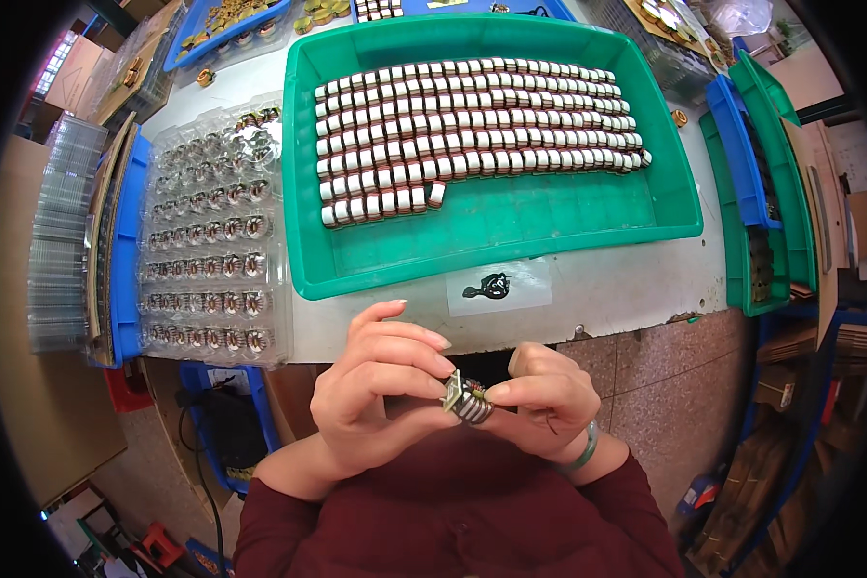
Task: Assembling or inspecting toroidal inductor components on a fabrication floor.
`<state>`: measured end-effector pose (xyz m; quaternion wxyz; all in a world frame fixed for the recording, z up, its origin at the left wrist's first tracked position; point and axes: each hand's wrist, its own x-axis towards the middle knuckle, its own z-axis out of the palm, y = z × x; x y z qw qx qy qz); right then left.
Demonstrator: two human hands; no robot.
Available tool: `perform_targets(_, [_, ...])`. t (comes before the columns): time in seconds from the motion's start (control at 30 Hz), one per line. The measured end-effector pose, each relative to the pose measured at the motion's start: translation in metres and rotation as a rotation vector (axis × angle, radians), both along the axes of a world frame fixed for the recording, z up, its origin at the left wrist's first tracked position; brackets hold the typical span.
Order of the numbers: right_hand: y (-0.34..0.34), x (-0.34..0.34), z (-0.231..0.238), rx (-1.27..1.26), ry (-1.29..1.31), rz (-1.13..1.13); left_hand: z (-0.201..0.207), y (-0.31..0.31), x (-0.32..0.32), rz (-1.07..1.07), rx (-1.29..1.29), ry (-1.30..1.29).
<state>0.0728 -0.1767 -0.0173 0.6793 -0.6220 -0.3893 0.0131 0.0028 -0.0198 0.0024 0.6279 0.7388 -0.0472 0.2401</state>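
Above my lap, just off the table's front edge, both hands hold one small wire-wound coil (473, 407) with a little green board (452, 390) at its left side. My left hand (368, 385) pinches the board side between thumb and fingertips, its outer fingers lifted. On the other side, my right hand (549, 393) is closed on the coil, thumb on top. A thin dark reddish wire (551, 422) shows by the right fingers. My fingers hide part of the coil.
A green bin (511, 243) holds several rows of white-topped parts (472, 120). Left of it lies a clear blister tray (281, 318) of coils. A pale sheet (535, 289) with a glossy black blob (489, 286) sits before the bin. Stacked blue and green bins (788, 193) stand right.
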Motion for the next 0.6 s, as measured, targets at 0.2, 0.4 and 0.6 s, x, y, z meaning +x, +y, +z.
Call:
perform_targets(0.2, [0.003,0.004,0.001,-0.080,-0.245,-0.063,-0.002,-0.001,0.001,-0.009,-0.114,0.026])
perform_targets(0.4, [0.012,0.004,0.000,-0.093,-0.355,-0.195,-0.004,0.005,0.004,0.047,0.014,-0.048])
perform_targets(0.6, [0.016,0.001,0.003,-0.216,-0.308,-0.200,0.000,0.018,0.010,0.293,0.281,-0.159])
